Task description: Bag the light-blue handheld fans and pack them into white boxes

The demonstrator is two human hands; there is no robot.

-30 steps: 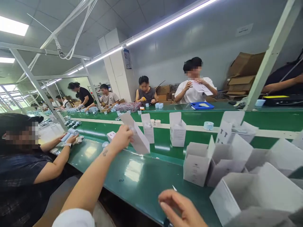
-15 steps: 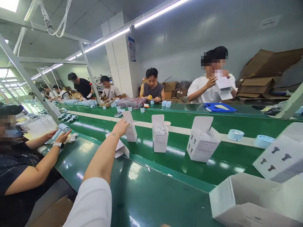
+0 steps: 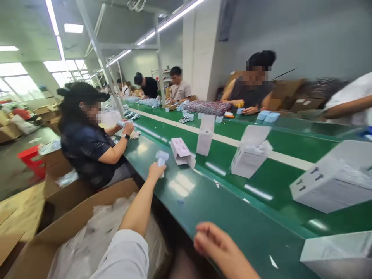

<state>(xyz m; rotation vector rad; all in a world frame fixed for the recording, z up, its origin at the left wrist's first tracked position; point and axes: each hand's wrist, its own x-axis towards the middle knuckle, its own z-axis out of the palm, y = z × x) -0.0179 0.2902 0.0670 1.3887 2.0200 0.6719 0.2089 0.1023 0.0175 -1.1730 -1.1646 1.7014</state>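
Note:
My left hand (image 3: 156,171) is stretched out over the edge of the green bench and wraps round the handle of a light-blue handheld device (image 3: 162,155) with a wide rounded head. Just right of the device, an open white printed carton (image 3: 181,150) lies on its side. Near the front edge of the bench is my right hand (image 3: 216,246), slightly blurred, its fingers loosely bent and apart, with nothing visible in it. Upright white cartons with raised flaps, among them a filled carton (image 3: 250,155) and a larger carton (image 3: 331,180), stand on the green conveyor (image 3: 221,161).
A large cardboard box (image 3: 95,197) lined with clear plastic sits below my left arm. A co-worker (image 3: 87,143) in a black cap handles a light-blue part on my left. Several people work across the belt. Paper scraps (image 3: 273,261) lie on the bench.
My view has swung left. My left hand has left the upright carton on the belt, come back to the bench and taken hold of the light-blue device. My right hand has come into view.

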